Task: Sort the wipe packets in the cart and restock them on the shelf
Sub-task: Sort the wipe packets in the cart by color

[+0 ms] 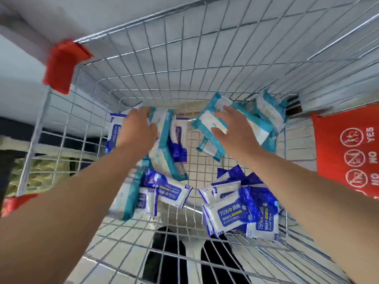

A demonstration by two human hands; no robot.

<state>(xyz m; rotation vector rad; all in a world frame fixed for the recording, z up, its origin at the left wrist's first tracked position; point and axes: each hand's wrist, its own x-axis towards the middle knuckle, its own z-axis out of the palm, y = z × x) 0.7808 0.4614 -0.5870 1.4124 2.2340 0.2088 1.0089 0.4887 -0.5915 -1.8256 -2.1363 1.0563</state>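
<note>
Teal-edged wipe packets (264, 111) lay at the wire cart's (184, 58) far end: left hand (137, 130) gripped one, right hand (235, 132) pressed another open-fingered, likely sorting colours.

- The cart (184, 68) is bright silver wire, crossed into a grid of squares and oblongs.
- Its corner guard (61, 64) is plain red plastic.
- The sign (348, 152) on the right rim is red, with white ringed, struck-through pictograms and white "YES" and "NO" lettering.
- The teal packets (207, 121) have teal edges around a white middle panel.
- The blue packets (231, 214) are deep blue mottled with paler blue, with white ends, white "75%" print and a thin yellow strip.
- The floor (297, 140) seen through the mesh is pale tile with darker joint lines.
</note>
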